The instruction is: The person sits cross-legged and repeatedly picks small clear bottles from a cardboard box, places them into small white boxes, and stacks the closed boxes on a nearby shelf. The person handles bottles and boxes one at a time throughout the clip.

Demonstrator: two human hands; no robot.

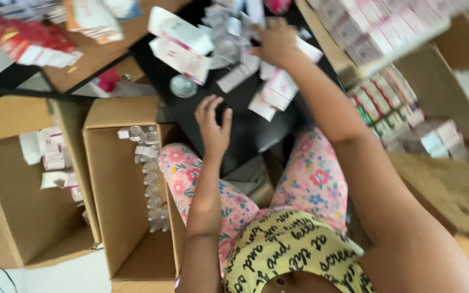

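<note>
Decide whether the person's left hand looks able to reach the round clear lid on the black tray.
Probably yes: the left hand hovers open over the black tray, with the round clear lid just beyond its fingers and nothing between them.

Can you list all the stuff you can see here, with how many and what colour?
Cardboard boxes: two open, brown, on the floor at left.
Small clear bottles: a row, too blurred to count, along the right wall of the nearer box.
White-and-pink cartons: several, in the far left box.
Black tray: one, over the lap.
Flat white-and-pink cartons: many, scattered on the tray.
Round clear lid or bottle: one, on the tray; which, cannot tell.
Stacked cartons: many, white with pink and red, at right.
Red packet: one, top left.
Left hand: open, above the tray edge, holds nothing.
Right hand: reaching into the scattered cartons.
</note>
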